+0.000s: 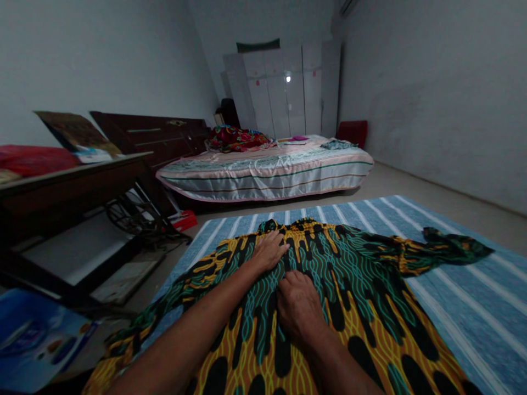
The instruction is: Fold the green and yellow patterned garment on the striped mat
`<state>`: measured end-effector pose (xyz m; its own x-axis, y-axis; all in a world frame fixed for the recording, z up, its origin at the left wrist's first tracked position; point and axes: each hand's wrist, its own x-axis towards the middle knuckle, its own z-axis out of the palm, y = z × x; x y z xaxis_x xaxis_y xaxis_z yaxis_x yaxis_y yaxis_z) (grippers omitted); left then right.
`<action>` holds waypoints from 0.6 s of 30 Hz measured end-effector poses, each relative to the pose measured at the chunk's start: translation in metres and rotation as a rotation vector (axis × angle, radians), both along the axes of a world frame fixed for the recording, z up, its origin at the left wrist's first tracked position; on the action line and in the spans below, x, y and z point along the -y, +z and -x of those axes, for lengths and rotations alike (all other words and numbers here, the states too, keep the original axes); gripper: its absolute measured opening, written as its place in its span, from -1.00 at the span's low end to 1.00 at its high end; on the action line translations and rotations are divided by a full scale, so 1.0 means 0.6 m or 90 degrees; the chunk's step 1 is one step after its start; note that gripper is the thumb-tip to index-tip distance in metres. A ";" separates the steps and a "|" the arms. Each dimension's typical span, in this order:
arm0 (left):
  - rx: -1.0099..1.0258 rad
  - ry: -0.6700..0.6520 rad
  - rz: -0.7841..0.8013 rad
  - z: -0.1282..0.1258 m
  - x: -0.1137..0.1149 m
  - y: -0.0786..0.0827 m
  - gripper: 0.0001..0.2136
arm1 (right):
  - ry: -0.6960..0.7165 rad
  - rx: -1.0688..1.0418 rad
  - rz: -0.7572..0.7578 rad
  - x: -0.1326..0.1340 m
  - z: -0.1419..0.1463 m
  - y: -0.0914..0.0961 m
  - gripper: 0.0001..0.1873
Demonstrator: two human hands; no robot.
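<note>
Blue cloth (457,291) fronts a bed (272,167); hands (269,251) (300,302) touch garment (354,269): left flat, right's grip unclear.

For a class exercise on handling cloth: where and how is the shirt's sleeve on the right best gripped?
Probably pinch the sleeve at its outer end, coming from the right: it stretches away from the shirt, and that end tapers into a narrow, bunched tip over the striped cloth. The right hand, at the shirt's middle, is the nearer hand.

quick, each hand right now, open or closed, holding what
Left hand: open, palm down on the patterned shirt.
Right hand: curled on the shirt; whether gripping it cannot be told.
</note>
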<state>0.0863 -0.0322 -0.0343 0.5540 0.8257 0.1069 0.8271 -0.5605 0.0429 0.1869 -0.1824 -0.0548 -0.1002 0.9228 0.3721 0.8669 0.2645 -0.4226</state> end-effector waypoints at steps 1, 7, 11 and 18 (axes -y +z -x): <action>-0.006 -0.003 0.009 -0.013 -0.004 -0.003 -0.61 | 0.000 0.001 0.001 0.000 0.000 0.001 -0.89; -0.040 0.031 0.047 -0.042 -0.012 -0.018 -0.56 | 0.000 0.008 -0.006 0.000 -0.001 0.006 -0.88; -0.036 0.027 0.042 -0.037 -0.022 -0.022 -0.55 | 0.001 0.015 -0.003 -0.002 -0.002 0.006 -0.89; -0.024 0.049 0.057 -0.037 -0.038 -0.024 -0.51 | -0.004 0.021 0.000 0.000 -0.003 0.007 -0.88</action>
<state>0.1084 -0.0097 -0.0486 0.4914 0.8709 0.0104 0.8692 -0.4911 0.0579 0.1890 -0.1821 -0.0508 -0.1068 0.9235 0.3684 0.8820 0.2591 -0.3937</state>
